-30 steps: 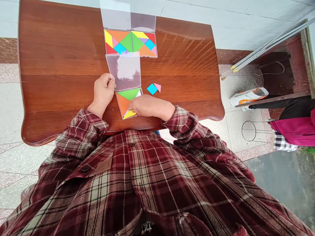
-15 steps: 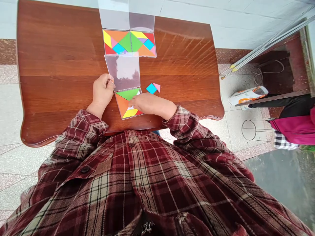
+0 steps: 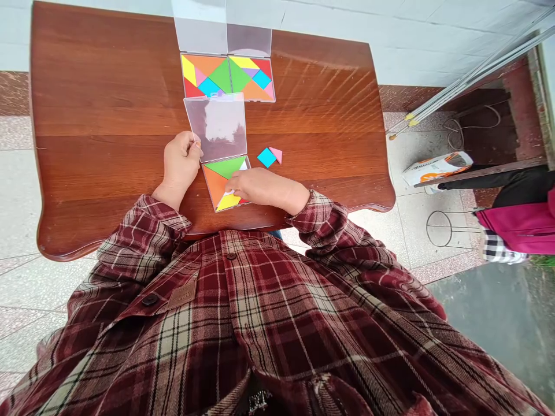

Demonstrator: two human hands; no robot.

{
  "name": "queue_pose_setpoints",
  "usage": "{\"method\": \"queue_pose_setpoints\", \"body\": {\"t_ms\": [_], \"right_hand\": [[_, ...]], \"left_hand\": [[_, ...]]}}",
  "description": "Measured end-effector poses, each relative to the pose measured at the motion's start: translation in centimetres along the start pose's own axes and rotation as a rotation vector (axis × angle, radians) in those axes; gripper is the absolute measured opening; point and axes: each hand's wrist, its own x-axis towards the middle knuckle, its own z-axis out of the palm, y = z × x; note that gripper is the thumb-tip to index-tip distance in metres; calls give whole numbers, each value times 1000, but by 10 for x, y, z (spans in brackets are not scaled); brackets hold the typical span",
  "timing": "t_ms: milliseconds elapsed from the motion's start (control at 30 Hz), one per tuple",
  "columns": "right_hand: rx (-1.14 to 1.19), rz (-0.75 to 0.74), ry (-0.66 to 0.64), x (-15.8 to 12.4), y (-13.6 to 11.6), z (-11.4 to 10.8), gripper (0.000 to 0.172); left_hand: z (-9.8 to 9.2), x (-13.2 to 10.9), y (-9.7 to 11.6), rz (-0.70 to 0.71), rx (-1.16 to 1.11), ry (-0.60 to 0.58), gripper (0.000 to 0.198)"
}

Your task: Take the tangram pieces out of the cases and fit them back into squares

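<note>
Left hand [image 3: 181, 163] is curled closed, its fingertips [image 3: 197, 143] pinching the left edge of a square clear plastic lid [image 3: 217, 127] that lies flat on the polished reddish-brown wooden surface [image 3: 87, 115]. Right hand [image 3: 264, 189] lies across a tilted square tangram tray [image 3: 208, 188], just below the lid, its fingers [image 3: 232, 188] over the pieces; whether it grasps one, I cannot tell. That tray holds a green triangle [image 3: 225, 166], an orange triangle [image 3: 214, 184] and a yellow piece [image 3: 228, 202], with a white patch [image 3: 244, 164] showing at its upper corner. At 2 o'clock from the tray, a bright blue square [image 3: 266, 157] and a pink triangle [image 3: 276, 154] lie loose, touching each other. At 12 o'clock, beyond the lid, two filled multicoloured tangram trays [image 3: 229, 78] sit side by side, with two more clear plastic lids [image 3: 221, 34] above them. Off the surface at 3 o'clock, a white-and-orange box [image 3: 436, 169] lies on the tiled floor [image 3: 416, 214], near a round wire stand [image 3: 440, 228] and a magenta bag [image 3: 518, 228].
</note>
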Motion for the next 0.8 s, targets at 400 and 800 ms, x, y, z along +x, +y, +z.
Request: {"method": "queue_pose_setpoints", "body": {"t_ms": [400, 800], "right_hand": [[-42, 85, 35, -8, 2, 10, 30], [-53, 69, 12, -5, -8, 10, 24]], "left_hand": [[0, 2, -10, 26, -13, 9, 22], [1, 2, -3, 19, -18, 1, 21]]}}
